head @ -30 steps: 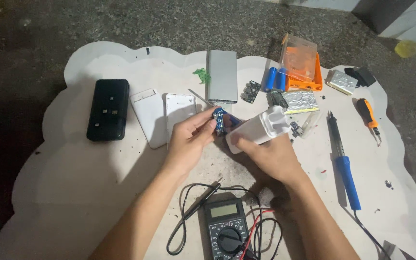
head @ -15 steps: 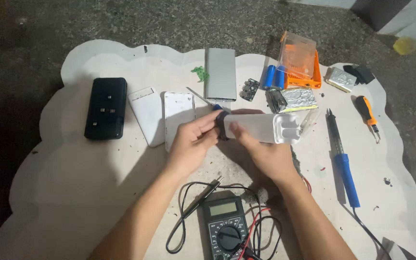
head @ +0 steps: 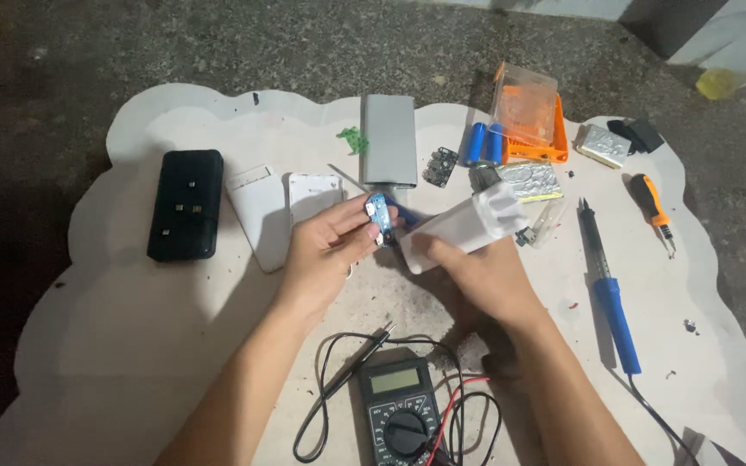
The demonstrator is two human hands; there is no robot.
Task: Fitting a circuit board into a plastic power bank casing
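White power-bank casing, long and boxy, gripped in the right hand over the middle of the cloud-shaped white mat, tilted with its far end raised toward the mat's far right corner. Small blue circuit board pinched between thumb and fingers of the left hand, held right at the casing's near open end, touching or almost touching it; cannot tell whether already seated inside. Compared with a second ago: board and casing then held slightly apart, now brought end to end, then tipped so the casing slants upward. Judged from that, board being fitted to the shell rather than taken away. Around the hands: black power bank near the left edge, two white cover plates just beside it, grey metal power-bank shell at the far edge, two blue cylindrical cells next to an orange plastic box, foil-wrapped packs behind the casing. Blue-handled soldering iron lying along the right side, orange-handled screwdriver beyond it. Digital multimeter with black and red leads at the near edge, between the forearms.
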